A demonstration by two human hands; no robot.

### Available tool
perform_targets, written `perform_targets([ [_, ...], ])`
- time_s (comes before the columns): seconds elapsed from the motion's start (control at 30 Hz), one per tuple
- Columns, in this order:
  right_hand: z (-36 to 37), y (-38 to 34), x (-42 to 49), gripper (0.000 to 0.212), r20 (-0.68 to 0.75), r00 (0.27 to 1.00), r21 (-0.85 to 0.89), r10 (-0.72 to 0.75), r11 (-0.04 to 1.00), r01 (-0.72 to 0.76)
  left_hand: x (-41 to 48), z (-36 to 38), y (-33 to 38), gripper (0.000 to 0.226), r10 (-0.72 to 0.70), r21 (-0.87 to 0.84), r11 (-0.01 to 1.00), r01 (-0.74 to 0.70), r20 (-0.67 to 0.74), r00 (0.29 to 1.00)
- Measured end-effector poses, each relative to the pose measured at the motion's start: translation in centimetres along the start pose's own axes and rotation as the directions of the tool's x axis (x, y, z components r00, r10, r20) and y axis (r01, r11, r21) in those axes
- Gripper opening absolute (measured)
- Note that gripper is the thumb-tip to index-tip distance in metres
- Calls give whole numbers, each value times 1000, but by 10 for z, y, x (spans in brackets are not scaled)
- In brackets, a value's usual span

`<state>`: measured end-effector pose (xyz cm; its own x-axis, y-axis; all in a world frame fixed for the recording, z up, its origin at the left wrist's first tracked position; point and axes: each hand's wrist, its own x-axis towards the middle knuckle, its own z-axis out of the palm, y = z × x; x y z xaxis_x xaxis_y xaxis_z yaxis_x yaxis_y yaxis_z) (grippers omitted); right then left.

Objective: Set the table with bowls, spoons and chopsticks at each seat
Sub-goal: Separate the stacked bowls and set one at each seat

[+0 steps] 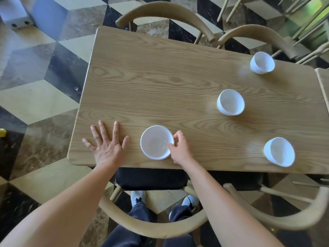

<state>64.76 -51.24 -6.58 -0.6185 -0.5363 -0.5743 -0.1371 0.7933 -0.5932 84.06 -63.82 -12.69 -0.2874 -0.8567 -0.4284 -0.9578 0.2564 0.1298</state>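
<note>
Several empty white bowls stand on the wooden table [160, 82]. The nearest bowl [156, 142] sits by the front edge, and my right hand [179, 148] pinches its right rim, thumb inside and fingers outside. My left hand [106, 145] lies flat on the tabletop to the left of that bowl, fingers spread, holding nothing. Another bowl [230, 102] stands mid-right, one [262, 62] at the far right edge, and one [279, 152] near the front right edge. No spoons or chopsticks are visible.
Wooden chairs surround the table: one [153, 227] right under me with a dark seat, one [277, 220] to its right, two [165, 11] across the far side. A second table's corner [323, 81] touches the right. The floor is patterned tile.
</note>
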Motion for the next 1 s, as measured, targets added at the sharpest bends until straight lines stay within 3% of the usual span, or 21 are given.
perform_targets([
  [0.17, 1, -1, -8, 16, 16, 998, 146, 62, 987, -64, 0, -1, -1, 71, 6, 2, 1000, -6, 15, 1000],
  [0.33, -13, 1, -30, 33, 166, 972, 339, 164, 917, -212, 0, -9, 0, 73, 15, 2, 1000, -15, 95, 995],
  [0.53, -19, 15, -44, 35, 230, 947, 368, 223, 881, -297, 1, -31, 9, 76, -11, 37, 999, 4, 198, 980],
  [0.8, -81, 44, -42, 24, 141, 964, 358, 224, 897, -260, -16, -44, 12, 70, 14, 56, 998, -27, 212, 977],
  [1.0, -152, 50, 12, 17, 48, 963, 524, 266, 814, -251, -4, -38, 32, 60, -33, -15, 999, 35, 116, 993],
])
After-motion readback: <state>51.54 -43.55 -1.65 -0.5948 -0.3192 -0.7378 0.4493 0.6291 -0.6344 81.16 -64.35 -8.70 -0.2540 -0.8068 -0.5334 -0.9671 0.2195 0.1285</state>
